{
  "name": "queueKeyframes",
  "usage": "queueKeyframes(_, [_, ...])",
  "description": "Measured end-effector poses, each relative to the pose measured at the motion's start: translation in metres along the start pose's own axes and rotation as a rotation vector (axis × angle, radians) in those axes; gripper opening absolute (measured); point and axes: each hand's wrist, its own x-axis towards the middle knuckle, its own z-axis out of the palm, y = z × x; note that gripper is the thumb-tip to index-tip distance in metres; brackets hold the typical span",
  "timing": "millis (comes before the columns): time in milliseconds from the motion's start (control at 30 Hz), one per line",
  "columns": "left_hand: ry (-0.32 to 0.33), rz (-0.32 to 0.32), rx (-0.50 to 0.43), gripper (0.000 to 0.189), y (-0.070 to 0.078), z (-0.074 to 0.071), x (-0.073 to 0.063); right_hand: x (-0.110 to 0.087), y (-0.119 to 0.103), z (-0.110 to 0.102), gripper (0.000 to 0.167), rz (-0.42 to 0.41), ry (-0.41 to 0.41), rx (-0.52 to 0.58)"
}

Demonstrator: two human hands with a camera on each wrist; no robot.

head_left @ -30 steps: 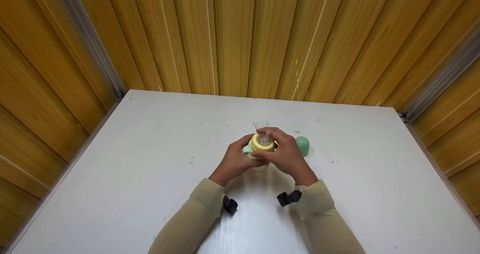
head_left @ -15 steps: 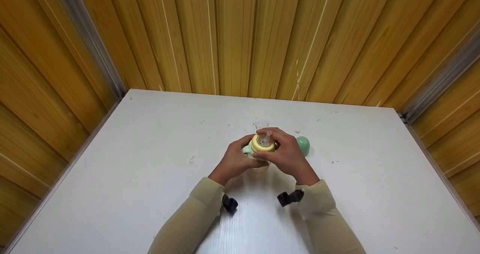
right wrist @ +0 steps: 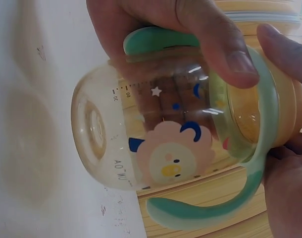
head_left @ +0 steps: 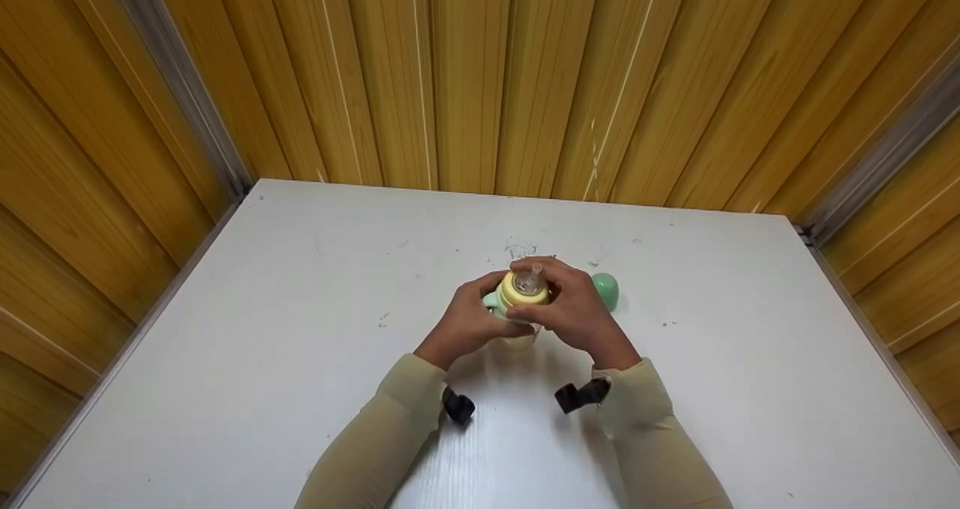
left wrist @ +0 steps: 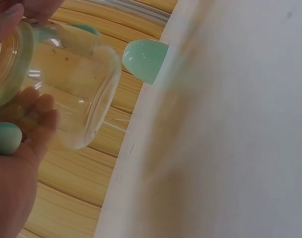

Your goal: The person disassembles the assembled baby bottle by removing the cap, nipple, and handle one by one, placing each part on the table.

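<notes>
White bench (head_left: pixel 300 344) lies beneath. Above it the left hand (head_left: pixel 471 317) grips a clear bottle (right wrist: pixel 166 163) by its body; the right hand (head_left: pixel 571 306) grasps its top. A green cap (head_left: pixel 606 292) stands nearby. The step seems to be turning the yellow collar (head_left: pixel 511 292); the next move calls for a steady grip, clear of the teat (head_left: pixel 529 280).

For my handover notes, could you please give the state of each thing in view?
Bottle: held off the table
Yellow collar: on the bottle; tightness cannot be told
Spout: uncovered
Green handles: attached
Green cap: off, standing dome up on the table
Left hand: grips the bottle
Right hand: grips the yellow collar
</notes>
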Motion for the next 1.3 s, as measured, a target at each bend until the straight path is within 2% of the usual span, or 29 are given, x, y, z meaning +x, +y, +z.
queueKeyframes(400, [-0.02, 0.025, -0.045, 0.071, -0.001, 0.002, -0.001, -0.001, -0.002, -0.004, 0.052, -0.04, -0.056, 0.148])
queueKeyframes(700, [-0.103, 0.057, -0.062, 0.069, 0.0, -0.001, -0.001, -0.001, 0.002, -0.01, 0.051, -0.102, -0.143, 0.226])
queueKeyframes(933, [-0.148, 0.054, -0.061, 0.07, 0.001, -0.003, -0.001, -0.002, 0.003, -0.014, 0.051, -0.116, -0.2, 0.298])
queueKeyframes(1300, [-0.141, 0.076, -0.06, 0.069, 0.004, -0.003, -0.001, -0.002, 0.0, -0.014, 0.051, -0.113, -0.194, 0.273])
